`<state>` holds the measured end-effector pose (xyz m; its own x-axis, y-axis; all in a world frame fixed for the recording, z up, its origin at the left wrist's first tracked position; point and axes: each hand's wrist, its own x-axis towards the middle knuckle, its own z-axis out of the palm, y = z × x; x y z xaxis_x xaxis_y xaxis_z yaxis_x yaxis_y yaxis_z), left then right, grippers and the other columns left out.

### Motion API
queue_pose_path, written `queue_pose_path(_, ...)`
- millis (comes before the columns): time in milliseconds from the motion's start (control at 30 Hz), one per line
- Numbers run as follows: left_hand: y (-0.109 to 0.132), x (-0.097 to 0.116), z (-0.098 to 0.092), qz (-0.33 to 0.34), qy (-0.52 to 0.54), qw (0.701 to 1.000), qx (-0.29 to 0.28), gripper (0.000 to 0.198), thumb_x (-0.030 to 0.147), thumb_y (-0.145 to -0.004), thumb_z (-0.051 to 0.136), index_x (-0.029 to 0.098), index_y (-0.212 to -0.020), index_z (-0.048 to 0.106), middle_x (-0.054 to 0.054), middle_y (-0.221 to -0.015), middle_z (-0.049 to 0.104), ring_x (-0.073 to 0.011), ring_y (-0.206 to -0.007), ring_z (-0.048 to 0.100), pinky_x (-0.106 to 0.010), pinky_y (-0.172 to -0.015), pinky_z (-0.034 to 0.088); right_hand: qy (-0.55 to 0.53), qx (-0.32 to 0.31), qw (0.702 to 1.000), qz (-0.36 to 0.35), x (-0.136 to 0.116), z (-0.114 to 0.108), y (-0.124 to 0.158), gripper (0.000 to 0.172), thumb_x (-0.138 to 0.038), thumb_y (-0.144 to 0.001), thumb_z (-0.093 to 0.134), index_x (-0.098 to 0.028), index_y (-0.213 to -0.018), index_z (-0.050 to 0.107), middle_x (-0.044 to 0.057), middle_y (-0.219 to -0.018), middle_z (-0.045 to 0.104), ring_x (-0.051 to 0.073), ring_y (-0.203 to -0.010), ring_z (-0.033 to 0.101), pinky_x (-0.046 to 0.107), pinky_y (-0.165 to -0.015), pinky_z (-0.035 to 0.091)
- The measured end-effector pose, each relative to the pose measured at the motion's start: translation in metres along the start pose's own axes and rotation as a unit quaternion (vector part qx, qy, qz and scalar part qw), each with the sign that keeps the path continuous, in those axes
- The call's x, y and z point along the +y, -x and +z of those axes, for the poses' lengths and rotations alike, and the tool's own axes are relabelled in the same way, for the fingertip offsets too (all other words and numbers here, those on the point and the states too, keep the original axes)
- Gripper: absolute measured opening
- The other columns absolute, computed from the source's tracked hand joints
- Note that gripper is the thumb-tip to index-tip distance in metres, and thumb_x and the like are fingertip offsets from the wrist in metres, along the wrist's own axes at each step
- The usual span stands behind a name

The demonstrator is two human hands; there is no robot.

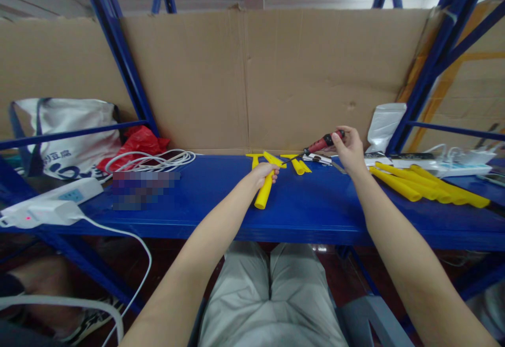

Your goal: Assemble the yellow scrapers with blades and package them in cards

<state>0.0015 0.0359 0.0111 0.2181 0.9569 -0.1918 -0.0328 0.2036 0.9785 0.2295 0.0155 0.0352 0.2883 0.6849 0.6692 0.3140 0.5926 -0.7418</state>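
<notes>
A seated person works at a blue metal worktop [213, 192] backed by a cardboard panel [189, 79]. The left hand [268, 173] has its grip closed around a yellow T-shaped handle [263, 196], held tilted near the middle of the worktop, its lower end towards the person. The right hand [350, 150] has its grip closed on the rear of a red-and-black screwdriver [316, 146], whose thin shaft slants down and left to the handle's crossbar. Whether the tip is seated cannot be told. More yellow pieces [297, 165] lie just behind; yellow tubes [396, 184] lie at the right. To work well, the left hand should brace the handle firmly while the right lines up the shaft squarely, pressing steadily as it turns, to avoid slipping towards the fingers.
</notes>
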Motion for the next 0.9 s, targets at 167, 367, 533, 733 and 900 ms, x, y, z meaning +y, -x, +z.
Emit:
queue_pose_path(167, -0.002, -0.001, -0.001, 0.007, -0.009, 1.0, 0.026, 0.018, 0.007, -0.082, 0.05, 0.016, -0.066, 0.046, 0.006, -0.045, 0.041, -0.0042, -0.033, 0.035, -0.017, -0.038, 0.031, 0.082, -0.012, 0.996, -0.013, -0.002, -0.003, 0.004, 0.063, -0.069, -0.066, 0.059, -0.022, -0.108, 0.056, 0.005, -0.08, 0.06, 0.016, -0.054, 0.058, 0.032, -0.05, 0.046)
queue_pose_path(367, -0.002, -0.002, -0.003, 0.013, -0.02, 0.999, 0.03, 0.016, 0.005, -0.081, 0.048, 0.015, -0.069, 0.049, 0.006, -0.044, 0.04, -0.0048, -0.034, 0.036, -0.017, -0.039, 0.033, 0.054, -0.028, 0.997, 0.048, -0.004, -0.003, 0.003, 0.059, -0.071, -0.066, 0.055, -0.022, -0.1, 0.057, -0.001, -0.053, 0.051, 0.013, -0.04, 0.046, 0.029, -0.043, 0.038)
queue_pose_path(533, 0.001, 0.0, -0.002, 0.006, -0.018, 0.999, 0.035, 0.017, 0.006, -0.082, 0.049, 0.016, -0.068, 0.046, 0.006, -0.042, 0.04, -0.0045, -0.032, 0.034, -0.017, -0.038, 0.031, -0.021, -0.089, 0.991, 0.101, -0.012, -0.008, 0.003, 0.049, -0.068, -0.07, 0.054, -0.023, -0.088, 0.053, -0.002, -0.055, 0.051, 0.013, -0.045, 0.051, 0.029, -0.047, 0.044)
queue_pose_path(733, 0.002, 0.0, -0.003, 0.012, -0.029, 0.999, 0.033, 0.022, 0.005, -0.083, 0.046, 0.017, -0.065, 0.044, 0.006, -0.042, 0.04, -0.0047, -0.032, 0.034, -0.019, -0.039, 0.031, -0.046, -0.08, 0.991, 0.093, -0.011, -0.007, 0.003, 0.044, -0.066, -0.07, 0.058, -0.023, -0.078, 0.048, -0.002, -0.056, 0.052, 0.012, -0.047, 0.051, 0.028, -0.048, 0.044)
queue_pose_path(900, -0.009, -0.005, -0.006, 0.021, -0.041, 0.999, 0.026, 0.018, 0.007, -0.083, 0.048, 0.016, -0.068, 0.047, 0.005, -0.044, 0.04, -0.0057, -0.036, 0.035, -0.021, -0.041, 0.033, -0.055, -0.023, 0.994, 0.094, -0.005, -0.004, 0.001, 0.042, -0.06, -0.068, 0.065, -0.023, -0.072, 0.048, -0.006, -0.045, 0.045, 0.008, -0.036, 0.043, 0.022, -0.036, 0.035)
